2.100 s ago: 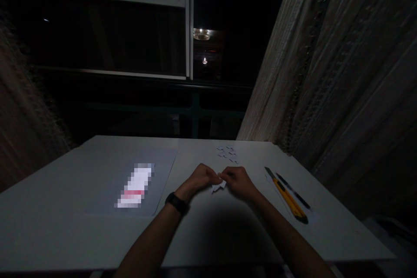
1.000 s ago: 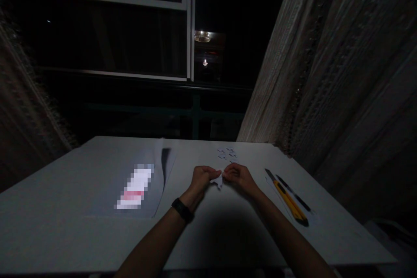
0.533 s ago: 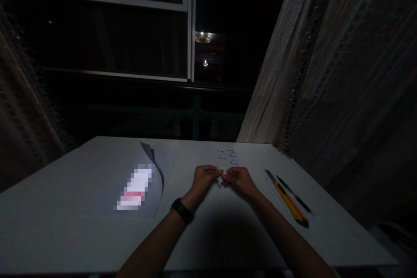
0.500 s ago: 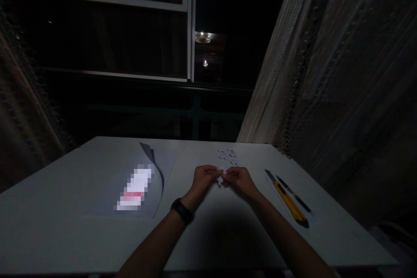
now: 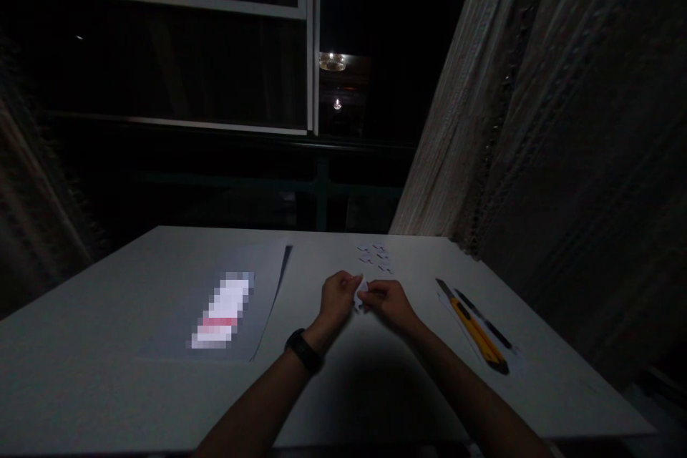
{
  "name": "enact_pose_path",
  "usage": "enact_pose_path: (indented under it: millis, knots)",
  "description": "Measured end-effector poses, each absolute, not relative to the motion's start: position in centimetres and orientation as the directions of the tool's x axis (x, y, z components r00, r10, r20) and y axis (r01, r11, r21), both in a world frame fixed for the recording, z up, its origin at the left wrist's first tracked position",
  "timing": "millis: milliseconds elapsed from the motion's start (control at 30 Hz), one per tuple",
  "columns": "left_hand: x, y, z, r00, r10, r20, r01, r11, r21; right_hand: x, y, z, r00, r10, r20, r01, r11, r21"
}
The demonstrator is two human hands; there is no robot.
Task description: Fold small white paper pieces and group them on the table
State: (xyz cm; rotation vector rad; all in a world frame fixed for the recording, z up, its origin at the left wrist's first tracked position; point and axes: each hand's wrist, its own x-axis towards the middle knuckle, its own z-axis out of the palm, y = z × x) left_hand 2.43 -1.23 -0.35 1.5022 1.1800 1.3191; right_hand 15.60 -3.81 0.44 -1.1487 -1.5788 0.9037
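My left hand [image 5: 337,298] and my right hand [image 5: 387,302] meet at the middle of a white table [image 5: 107,386], both pinching a small white paper piece [image 5: 361,289] between their fingertips. A dark watch sits on my left wrist [image 5: 303,349]. Just beyond my hands lie several small cut paper pieces [image 5: 374,255] in a loose group. The light is dim and the held piece's shape is hard to make out.
A stack of paper sheets [image 5: 225,308] lies to the left of my hands. On the right lie a yellow utility knife [image 5: 472,329] and a dark pen [image 5: 483,318]. A curtain [image 5: 537,122] hangs at the right, a dark window [image 5: 215,50] behind.
The top sheet of the paper stack lifted and curled at its corner, then settled flat again. My hands drew the small paper piece closer together, and it looks smaller than before.
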Motion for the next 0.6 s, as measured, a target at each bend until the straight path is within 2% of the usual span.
enact_pose_path:
  millis: [233, 500, 600]
  knots:
    - [2.62, -1.57, 0.12, -0.032, 0.954, 0.299, 0.179, -0.289, 0.94, 15.25, -3.84, 0.33, -0.075, 0.948, 0.31, 0.29, 0.318, -0.903]
    - [2.55, -1.63, 0.57, 0.095, 0.965, 0.244, 0.008, -0.245, 0.969, 15.39, -3.88, 0.2, 0.0, 0.941, 0.338, 0.263, 0.327, -0.908]
    - [2.54, -1.61, 0.43, 0.117, 0.96, 0.253, 0.023, -0.257, 0.966, 15.37, -3.8, 0.12, 0.02, 0.947, 0.32, 0.207, 0.309, -0.928]
